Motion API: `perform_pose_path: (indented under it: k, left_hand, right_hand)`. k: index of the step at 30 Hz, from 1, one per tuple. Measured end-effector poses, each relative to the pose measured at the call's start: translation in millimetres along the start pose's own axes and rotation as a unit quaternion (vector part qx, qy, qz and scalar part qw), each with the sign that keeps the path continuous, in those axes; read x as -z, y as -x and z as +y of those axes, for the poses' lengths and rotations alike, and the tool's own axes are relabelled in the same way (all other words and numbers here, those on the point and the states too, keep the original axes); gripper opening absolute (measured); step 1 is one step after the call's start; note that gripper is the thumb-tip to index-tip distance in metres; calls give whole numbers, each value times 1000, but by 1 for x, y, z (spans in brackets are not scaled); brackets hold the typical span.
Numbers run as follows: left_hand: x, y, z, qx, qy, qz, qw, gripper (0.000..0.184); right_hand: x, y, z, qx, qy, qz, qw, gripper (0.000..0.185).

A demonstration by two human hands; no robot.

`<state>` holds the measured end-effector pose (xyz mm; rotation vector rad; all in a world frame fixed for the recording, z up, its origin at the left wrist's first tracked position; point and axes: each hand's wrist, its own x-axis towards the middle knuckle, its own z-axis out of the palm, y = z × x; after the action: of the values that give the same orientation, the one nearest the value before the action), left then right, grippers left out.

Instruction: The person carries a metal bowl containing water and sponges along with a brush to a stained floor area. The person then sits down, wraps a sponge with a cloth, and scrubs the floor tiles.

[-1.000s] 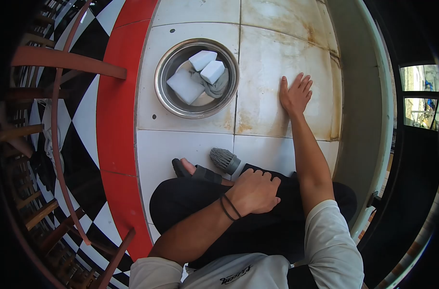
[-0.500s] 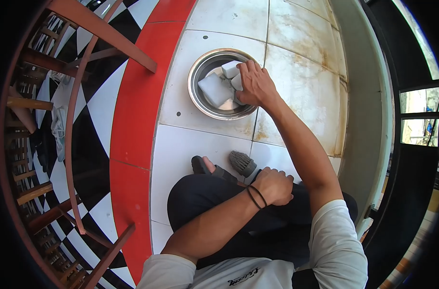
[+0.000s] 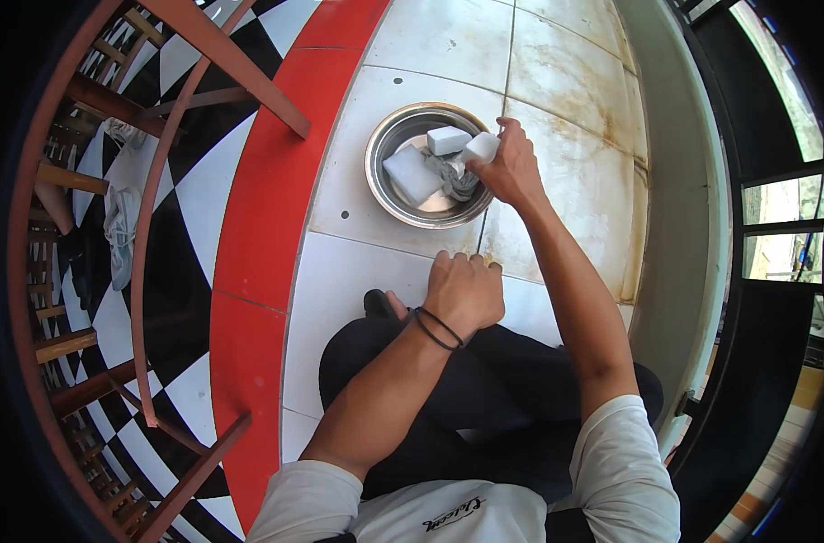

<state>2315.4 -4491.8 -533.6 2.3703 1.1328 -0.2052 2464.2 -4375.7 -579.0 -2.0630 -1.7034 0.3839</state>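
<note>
A round metal basin sits on the white tiles. My right hand is at its right edge, thumb and fingers pinching a small white sponge. Inside the basin lie a second white sponge, a larger white sponge and a crumpled grey cloth. Nearer to me, my left hand is above the floor by my knees, back upward and fingers curled closed. Its palm is hidden, so I cannot see whether anything is in it. Black bands circle that wrist.
Brown-stained tiles lie right of the basin, beside a low wall. A red tile strip runs along the left. Beyond it, wooden chair or table legs stand on a black-and-white checkered floor.
My right hand has drawn back to the right with the small sponge, uncovering the grey cloth. My left hand has moved forward and left from my lap; the grey bristled brush is now out of sight.
</note>
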Motion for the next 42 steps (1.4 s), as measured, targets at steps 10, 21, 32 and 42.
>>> perform_pose_path:
  k: [10, 21, 32, 42]
  left_hand:
    - [-11, -120, -99, 19, -158, 186, 970, 23]
    - [17, -149, -119, -39, -10, 164, 986, 7]
    - [56, -134, -67, 12, 170, 215, 962, 15]
    - [103, -98, -4, -123, 164, 197, 959, 18]
  right_hand:
    - [194, 109, 77, -170, -191, 22, 967, 87]
    - [172, 126, 203, -259, -189, -22, 947, 85]
    - [24, 122, 191, -51, 65, 22, 996, 82]
    - [99, 74, 117, 3, -86, -26, 996, 104]
